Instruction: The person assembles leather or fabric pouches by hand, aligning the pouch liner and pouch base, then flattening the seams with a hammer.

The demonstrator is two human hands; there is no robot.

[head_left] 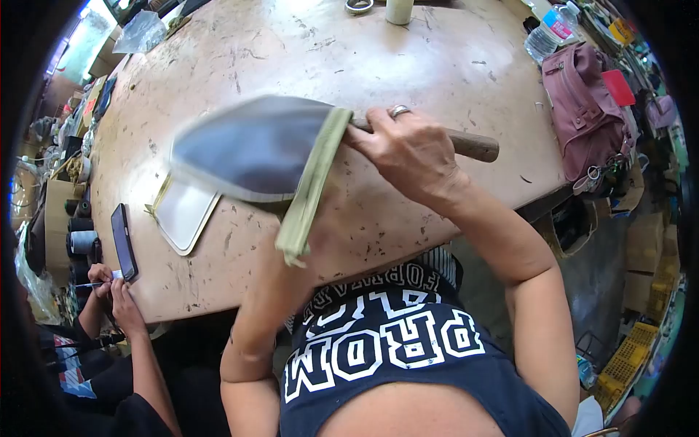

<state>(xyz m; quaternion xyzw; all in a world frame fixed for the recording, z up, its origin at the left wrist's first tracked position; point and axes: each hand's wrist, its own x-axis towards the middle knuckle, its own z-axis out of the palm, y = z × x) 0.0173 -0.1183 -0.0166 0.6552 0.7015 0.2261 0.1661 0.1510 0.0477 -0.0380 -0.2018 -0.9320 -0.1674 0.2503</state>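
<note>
My right hand (411, 146), with a ring on one finger, is closed around a brown wooden handle (477, 146) that sticks out on both sides of it. Just left of its fingertips is a dark, pointed, light-edged piece (247, 149), blurred by motion, raised above the table. A green fabric strip (317, 182) with a frayed end runs along the near side of that piece. My left hand (324, 215) is under the piece and strip, smeared, its fingers mostly hidden. A white panel with a pale edge (186, 215) lies on the table at left.
The scuffed table (451, 65) carries a pink bag (586, 109), a water bottle (553, 33), a tape roll (358, 6) and a phone (124, 240). Another person's hands (116, 288) are at the left edge, near thread spools (80, 240). Yellow crates (626, 364) stand lower right.
</note>
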